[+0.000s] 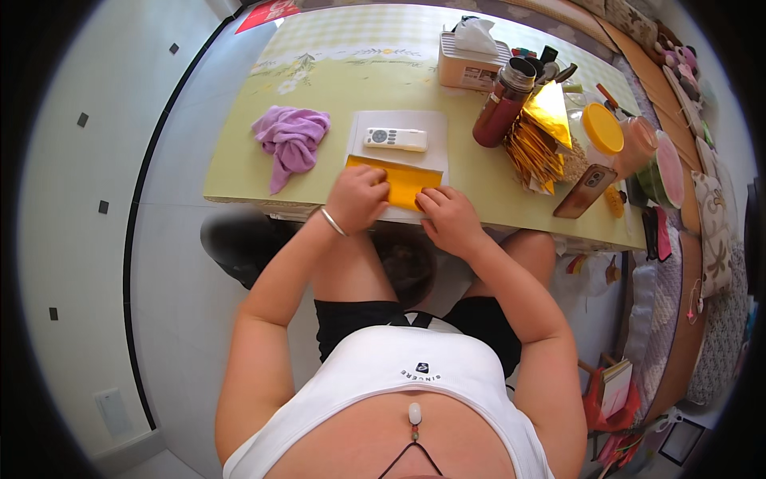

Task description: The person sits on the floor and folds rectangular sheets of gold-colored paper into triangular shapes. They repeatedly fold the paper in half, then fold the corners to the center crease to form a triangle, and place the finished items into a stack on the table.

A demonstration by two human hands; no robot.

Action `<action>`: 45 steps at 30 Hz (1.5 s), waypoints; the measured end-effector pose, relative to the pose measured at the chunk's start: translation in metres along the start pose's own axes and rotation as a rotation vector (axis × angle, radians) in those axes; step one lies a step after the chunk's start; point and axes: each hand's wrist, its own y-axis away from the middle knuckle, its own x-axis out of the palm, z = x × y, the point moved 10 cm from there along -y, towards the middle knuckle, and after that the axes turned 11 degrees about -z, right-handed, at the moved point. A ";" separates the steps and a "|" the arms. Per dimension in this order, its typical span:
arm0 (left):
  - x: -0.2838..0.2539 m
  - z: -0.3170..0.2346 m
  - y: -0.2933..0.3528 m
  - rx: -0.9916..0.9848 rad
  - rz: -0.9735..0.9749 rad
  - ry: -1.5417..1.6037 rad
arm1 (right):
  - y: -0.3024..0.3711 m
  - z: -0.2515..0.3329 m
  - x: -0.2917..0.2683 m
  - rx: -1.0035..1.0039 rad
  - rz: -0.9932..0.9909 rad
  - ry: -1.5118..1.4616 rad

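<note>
A sheet of shiny gold paper (407,177) lies near the front edge of the table, partly over a white sheet (435,128). My left hand (357,198), with a bracelet at the wrist, is curled over its left end, the fingers closed on the paper. At the right end my right hand (452,219) bends its fingers and thumb onto the gold edge. Both hands cover parts of the sheet, and the fingertips are partly hidden. Just beyond the gold paper, a white remote control (396,140) rests on the white sheet.
A crumpled purple cloth (292,142) lies to the left. On the right stand a dark red thermos (503,104), a bundle of folded gold paper (533,152), a yellow-lidded jar (602,129) and a propped phone (585,191). A tissue box (461,70) stands behind.
</note>
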 end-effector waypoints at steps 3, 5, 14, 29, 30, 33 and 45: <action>0.017 -0.027 -0.004 -0.021 0.008 0.086 | -0.002 0.005 0.003 0.076 -0.022 -0.081; 0.019 -0.035 -0.002 -0.034 -0.018 0.081 | -0.004 0.009 0.001 0.072 -0.031 -0.086; 0.010 -0.039 0.009 -0.126 -0.252 -0.026 | -0.002 -0.018 0.011 0.145 -0.028 -0.115; 0.012 -0.001 0.021 -0.551 -0.432 0.036 | -0.009 -0.066 0.027 0.509 -0.120 -0.322; 0.011 0.003 0.021 -0.582 -0.432 0.015 | -0.009 -0.069 0.030 0.565 -0.111 -0.342; 0.020 0.018 0.021 -0.684 -0.377 -0.019 | -0.012 -0.050 0.001 0.348 -0.354 -0.068; 0.026 0.027 0.021 -0.686 -0.347 -0.077 | 0.001 -0.002 0.050 -0.071 0.173 0.031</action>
